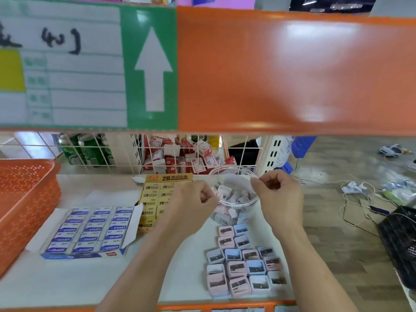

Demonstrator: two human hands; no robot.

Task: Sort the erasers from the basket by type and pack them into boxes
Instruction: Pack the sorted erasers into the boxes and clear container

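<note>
Head view: left hand curled tight against left rim of clear jar, grip unclear in blur. Right hand pinches right rim. Blue-label erasers fill white box at left. Yellow 2B box just beside jar. Orange basket far left.

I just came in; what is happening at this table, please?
A person's left hand and right hand are curled at the rim of a clear tub of small pink and blue pieces. Whether they grip it is unclear. The blue eraser box and yellow 2B box look full. Pink and blue sharpeners lie in rows on the table.
</note>
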